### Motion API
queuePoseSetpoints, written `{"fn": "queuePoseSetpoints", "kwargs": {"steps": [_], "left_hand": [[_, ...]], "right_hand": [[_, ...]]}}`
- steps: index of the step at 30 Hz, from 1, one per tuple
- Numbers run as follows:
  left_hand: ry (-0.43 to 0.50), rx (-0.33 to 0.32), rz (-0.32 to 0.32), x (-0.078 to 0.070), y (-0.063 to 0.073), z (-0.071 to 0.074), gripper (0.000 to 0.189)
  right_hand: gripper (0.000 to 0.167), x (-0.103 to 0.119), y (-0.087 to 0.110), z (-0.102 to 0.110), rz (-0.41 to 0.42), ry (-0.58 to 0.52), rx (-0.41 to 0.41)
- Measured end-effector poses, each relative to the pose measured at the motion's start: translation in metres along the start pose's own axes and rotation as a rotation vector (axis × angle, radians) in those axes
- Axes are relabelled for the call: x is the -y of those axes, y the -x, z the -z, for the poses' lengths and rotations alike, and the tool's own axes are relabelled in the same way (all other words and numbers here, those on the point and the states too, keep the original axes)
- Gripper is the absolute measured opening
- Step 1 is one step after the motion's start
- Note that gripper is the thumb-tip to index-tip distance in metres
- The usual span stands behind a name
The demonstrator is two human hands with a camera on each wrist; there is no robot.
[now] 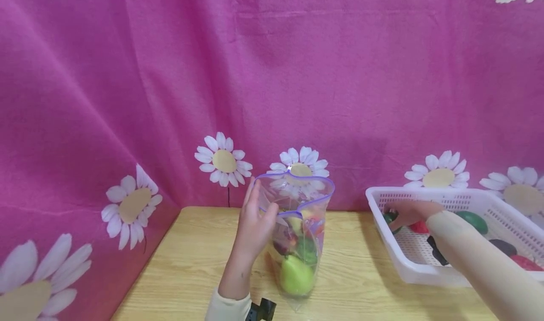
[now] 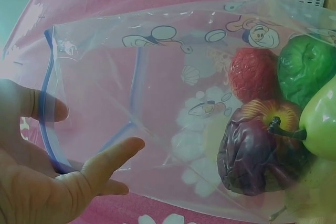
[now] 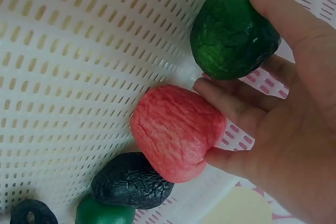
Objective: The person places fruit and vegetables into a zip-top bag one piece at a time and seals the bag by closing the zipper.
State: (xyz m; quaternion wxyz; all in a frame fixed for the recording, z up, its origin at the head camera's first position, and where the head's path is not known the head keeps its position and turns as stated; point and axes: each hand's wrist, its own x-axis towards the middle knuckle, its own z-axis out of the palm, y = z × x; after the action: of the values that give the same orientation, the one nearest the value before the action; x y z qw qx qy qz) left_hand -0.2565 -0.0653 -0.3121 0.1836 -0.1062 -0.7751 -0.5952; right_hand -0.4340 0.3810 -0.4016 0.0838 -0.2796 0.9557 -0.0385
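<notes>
The left forearm [image 1: 236,276] rises steeply over the tabletop [image 1: 204,255], and the left hand [image 1: 252,229] holds the left side of a clear plastic bag's [image 1: 320,207] rim, thumb and fingers partly spread with the film between them. The bag stands on the tabletop, right of its left edge, with a green pear [image 1: 296,274] low inside. The right arm [image 1: 488,264] slants across the near edge of a white basket [image 1: 420,274]. Near the basket's far left corner, the right hand [image 1: 414,211], half closed, pinches a green fruit [image 3: 231,32] between thumb and fingers; a lower finger touches a red fruit [image 3: 176,132].
</notes>
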Motion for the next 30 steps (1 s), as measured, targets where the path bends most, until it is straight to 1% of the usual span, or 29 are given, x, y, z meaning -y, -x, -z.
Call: {"fn": "queuePoseSetpoints", "kwargs": {"steps": [3, 4, 5, 8, 9, 11, 15, 18, 21, 25, 26, 28, 30], "left_hand": [[0.001, 0.007, 0.004, 0.001, 0.000, 0.002, 0.073], [0.000, 0.008, 0.007, 0.001, 0.000, 0.003, 0.073], [-0.001, 0.008, 0.008, 0.001, 0.000, 0.003, 0.073], [0.004, 0.002, 0.012, 0.002, 0.000, 0.004, 0.073], [0.007, 0.000, 0.011, 0.002, 0.000, 0.004, 0.073], [0.018, 0.002, 0.015, 0.002, 0.000, 0.004, 0.073], [0.033, 0.017, 0.017, 0.002, -0.001, 0.000, 0.073], [0.032, 0.023, 0.008, 0.001, -0.002, -0.003, 0.073], [0.028, 0.019, -0.002, 0.000, -0.002, -0.003, 0.073], [0.020, 0.014, -0.003, 0.000, -0.002, -0.001, 0.074], [0.021, 0.014, -0.003, 0.000, -0.002, -0.001, 0.074], [0.021, 0.015, -0.004, 0.000, -0.002, 0.000, 0.074], [0.018, 0.016, -0.004, 0.000, -0.001, 0.001, 0.075]], "right_hand": [[0.040, 0.025, 0.008, 0.011, -0.002, 0.018, 0.018], [0.040, 0.034, 0.010, 0.015, -0.025, 0.005, 0.037], [0.039, 0.040, 0.013, 0.018, -0.029, 0.013, 0.039], [0.037, 0.055, 0.019, 0.022, -0.064, -0.026, 0.043], [0.039, 0.059, 0.021, 0.024, -0.096, -0.047, 0.045], [0.040, 0.061, 0.025, 0.024, -0.102, -0.066, 0.024], [0.041, 0.059, 0.033, 0.029, -0.087, -0.117, -0.015], [0.045, 0.056, 0.038, 0.039, -0.078, -0.135, -0.042], [0.050, 0.057, 0.039, 0.057, -0.070, -0.161, -0.079], [0.055, 0.063, 0.038, 0.081, -0.016, -0.176, -0.201], [0.055, 0.067, 0.038, 0.087, -0.001, -0.170, -0.242], [0.056, 0.077, 0.038, 0.100, 0.039, -0.140, -0.341], [0.059, 0.092, 0.038, 0.114, 0.078, -0.112, -0.418]]}}
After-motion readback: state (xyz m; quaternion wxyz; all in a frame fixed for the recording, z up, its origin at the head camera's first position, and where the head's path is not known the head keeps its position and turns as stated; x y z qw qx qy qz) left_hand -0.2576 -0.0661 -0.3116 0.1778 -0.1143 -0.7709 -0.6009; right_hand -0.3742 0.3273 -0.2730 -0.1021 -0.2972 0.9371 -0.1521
